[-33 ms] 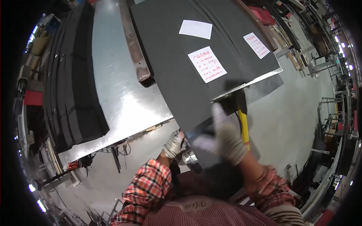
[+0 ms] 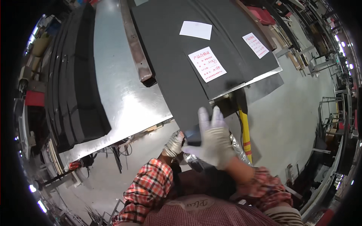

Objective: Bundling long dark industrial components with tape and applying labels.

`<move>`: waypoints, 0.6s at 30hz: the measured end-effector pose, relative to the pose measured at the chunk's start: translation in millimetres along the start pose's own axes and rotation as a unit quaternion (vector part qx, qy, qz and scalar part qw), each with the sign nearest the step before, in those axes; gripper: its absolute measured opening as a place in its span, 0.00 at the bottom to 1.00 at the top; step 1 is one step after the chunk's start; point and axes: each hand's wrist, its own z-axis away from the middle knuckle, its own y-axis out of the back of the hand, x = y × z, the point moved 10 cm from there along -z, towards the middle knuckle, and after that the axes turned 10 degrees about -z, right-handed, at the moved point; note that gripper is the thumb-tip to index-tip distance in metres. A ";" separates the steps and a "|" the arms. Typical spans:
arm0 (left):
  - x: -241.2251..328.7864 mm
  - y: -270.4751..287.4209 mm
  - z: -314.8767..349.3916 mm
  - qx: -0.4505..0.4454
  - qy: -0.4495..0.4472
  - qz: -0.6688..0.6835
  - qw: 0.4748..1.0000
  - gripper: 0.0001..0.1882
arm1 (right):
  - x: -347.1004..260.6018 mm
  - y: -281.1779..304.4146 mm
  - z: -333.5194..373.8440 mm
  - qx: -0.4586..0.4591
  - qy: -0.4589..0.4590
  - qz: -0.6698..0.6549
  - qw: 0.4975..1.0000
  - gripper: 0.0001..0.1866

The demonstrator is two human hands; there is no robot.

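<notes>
Pale floor (image 2: pixel 286 124) spreads at three o'clock from the centre of view, and a shiny metal tabletop (image 2: pixel 113 75) shows at ten. Across it, at twelve, lies a long dark grey panel (image 2: pixel 177 86), its near end jutting past the tabletop's edge toward the hands. Ribbed dark pieces (image 2: pixel 71 94) lie side by side past nine, a brown bar (image 2: pixel 135 45) points along eleven, and a yellow post (image 2: pixel 244 132) stands between three and four.

From the gloved right hand (image 2: pixel 213 139), the panel stretches toward eleven o'clock; that hand's fingers are spread over its near end, though contact is unclear. From the gloved left hand (image 2: pixel 174 144), the panel's near corner is at one; this hand curls beside it, its grip too hidden to tell. White papers rest above: a printed sheet (image 2: pixel 208 64) at one, a blank sheet (image 2: pixel 196 30) near twelve.
</notes>
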 end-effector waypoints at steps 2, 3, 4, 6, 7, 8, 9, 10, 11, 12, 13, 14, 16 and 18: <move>-11.4 21.4 21.3 0.012 0.094 -0.012 0.995 0.30 | 10.0 -14.8 2.7 0.012 -0.039 0.022 0.999 0.55; 13.2 43.0 28.9 0.053 0.075 -0.008 0.996 0.28 | 23.6 -17.5 2.2 0.015 -0.068 0.041 0.997 0.60; 53.1 59.4 49.6 0.098 0.060 -0.008 0.993 0.26 | 21.2 -15.2 2.8 0.017 -0.069 0.038 0.997 0.60; 135.2 35.5 53.8 0.059 -0.018 0.014 0.998 0.26 | 18.7 -9.7 6.4 0.021 -0.080 0.067 0.994 0.61; 170.6 15.3 58.3 0.114 -0.095 0.036 0.988 0.22 | 14.6 -9.1 5.0 0.035 -0.078 0.063 0.994 0.61; 199.4 -27.0 42.9 0.007 -0.096 -0.106 0.990 0.18 | 22.9 -3.8 3.9 0.036 -0.083 0.068 0.994 0.61; 223.1 -42.8 36.7 0.089 -0.273 -0.300 0.910 0.13 | 26.4 -12.7 1.2 -0.041 -0.073 -0.008 0.996 0.61; 217.4 -54.1 19.5 0.060 -0.249 -0.304 0.918 0.12 | 28.2 -20.4 1.8 -0.117 -0.058 -0.084 0.988 0.61; 213.4 -59.0 13.5 0.094 -0.256 -0.316 0.909 0.14 | 45.8 -0.1 5.4 -0.003 -0.001 -0.235 0.972 0.53; 213.2 -62.3 12.2 0.132 -0.260 -0.330 0.898 0.16 | 26.8 10.9 22.7 0.054 0.306 0.062 0.948 0.48; 216.2 -70.9 14.0 0.121 -0.259 -0.360 0.888 0.18 | 35.4 59.8 17.1 0.110 0.218 -0.142 0.959 0.45; 222.9 -76.3 20.7 0.111 -0.254 -0.393 0.877 0.21 | 39.7 107.7 16.2 0.158 0.114 -0.342 0.919 0.41; 239.0 -74.3 29.3 0.142 -0.283 -0.396 0.862 0.28 | -26.2 97.5 -7.2 -0.037 0.208 -0.100 0.972 0.39; 235.5 -75.2 24.4 0.150 -0.292 -0.484 0.811 0.32 | -6.7 61.8 -23.5 -0.154 0.190 -0.102 0.964 0.23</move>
